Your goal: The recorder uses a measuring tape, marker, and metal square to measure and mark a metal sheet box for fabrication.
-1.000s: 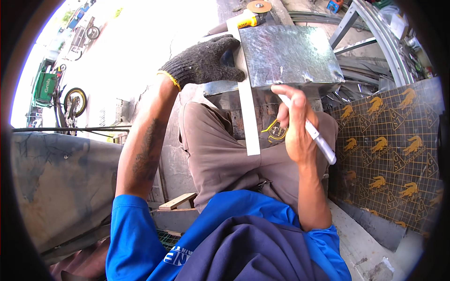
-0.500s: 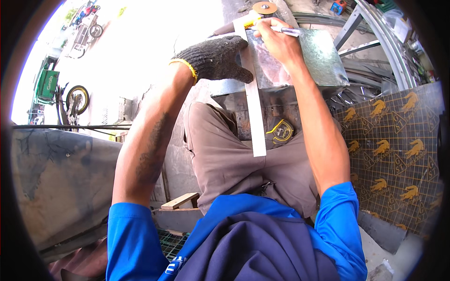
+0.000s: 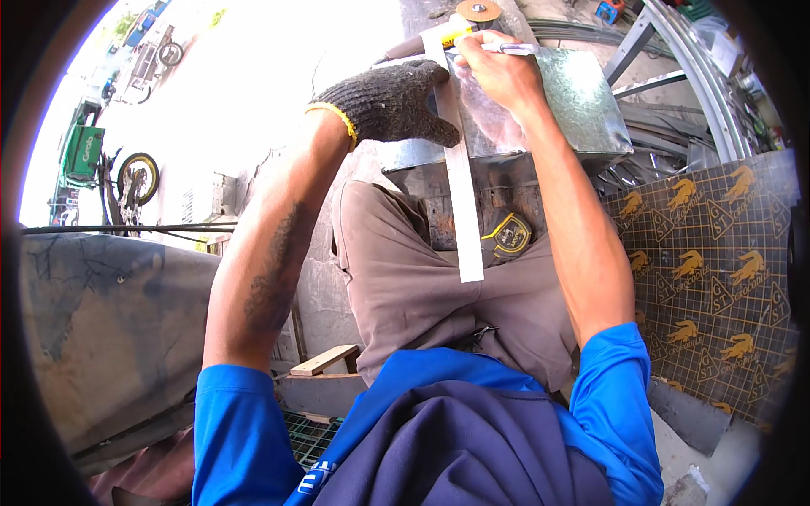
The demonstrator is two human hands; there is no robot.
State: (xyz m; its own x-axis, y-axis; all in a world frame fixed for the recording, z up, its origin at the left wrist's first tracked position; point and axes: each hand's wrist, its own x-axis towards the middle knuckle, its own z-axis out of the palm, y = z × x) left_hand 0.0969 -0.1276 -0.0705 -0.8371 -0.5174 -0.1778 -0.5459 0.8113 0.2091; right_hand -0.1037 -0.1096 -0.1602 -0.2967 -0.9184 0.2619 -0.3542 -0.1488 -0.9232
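Observation:
My left hand (image 3: 384, 105), in a dark knit glove with a yellow cuff, grips a long flat metal ruler (image 3: 464, 207). Its thumb and fingers press the ruler against a shiny sheet-metal piece (image 3: 586, 101). The near end of the ruler hangs past the sheet's front edge, over my lap. Bare, my right hand (image 3: 509, 80) pinches a whitish marker pen (image 3: 515, 49) close to the ruler's right edge, near its far end. The pen tip is too small to make out. Beneath the sheet's near edge lies a black and yellow tape measure (image 3: 510, 234), touched by neither hand.
An angle grinder (image 3: 456, 34) with an orange-brown disc (image 3: 478, 10) lies beyond the sheet. Metal frame bars (image 3: 629, 51) and loose strips stand at the far right. A patterned dark panel (image 3: 709, 278) flanks my right side; a grey covered surface (image 3: 118, 320) is on my left.
Both hands stay in nearly the same place. The ruler's near end appears slightly farther right, and the pen lies at a slightly flatter angle.

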